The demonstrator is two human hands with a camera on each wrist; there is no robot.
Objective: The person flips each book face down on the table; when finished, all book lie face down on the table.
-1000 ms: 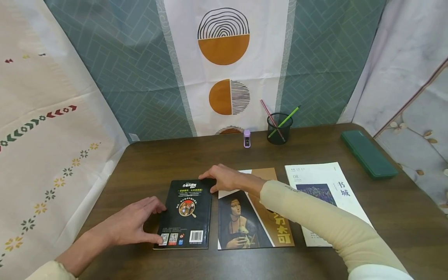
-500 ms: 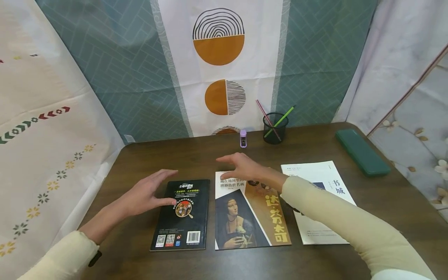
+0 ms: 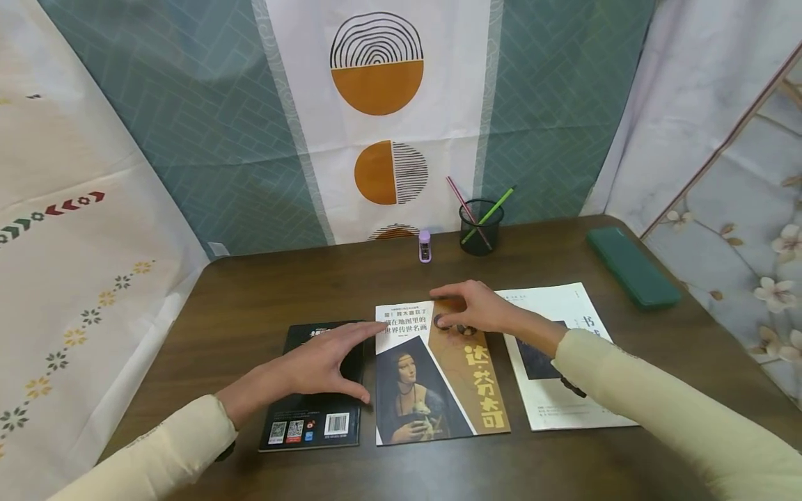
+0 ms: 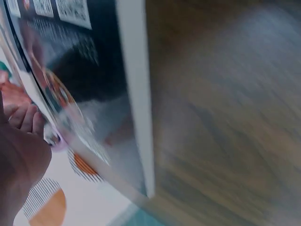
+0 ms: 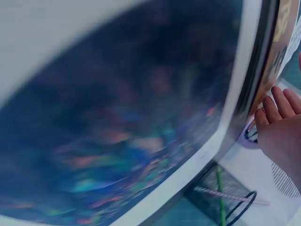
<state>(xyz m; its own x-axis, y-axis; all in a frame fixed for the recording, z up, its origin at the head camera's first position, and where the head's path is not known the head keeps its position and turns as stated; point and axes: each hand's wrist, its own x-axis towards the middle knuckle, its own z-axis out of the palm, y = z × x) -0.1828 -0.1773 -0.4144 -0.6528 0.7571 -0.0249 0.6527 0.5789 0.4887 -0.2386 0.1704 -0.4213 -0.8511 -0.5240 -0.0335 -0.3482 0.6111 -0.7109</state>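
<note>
Both hands shifted rightward, pen cup [image 3: 480,235] holding two pencils [image 3: 489,214]

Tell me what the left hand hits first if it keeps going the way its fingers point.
Likely the portrait-cover book: the left hand, over the black book, points its fingertips at that book's left edge. Whether they already touch it is unclear.

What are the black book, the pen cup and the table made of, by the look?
Black book: paper with a glossy cover, likely laminated; faint sheen, printed barcode and QR codes. Pen cup: looks like black wire mesh, probably metal; the pencils show through its wall. Table: dark wood grain, matte; solid wood or a laminate print, cannot tell which.
</note>
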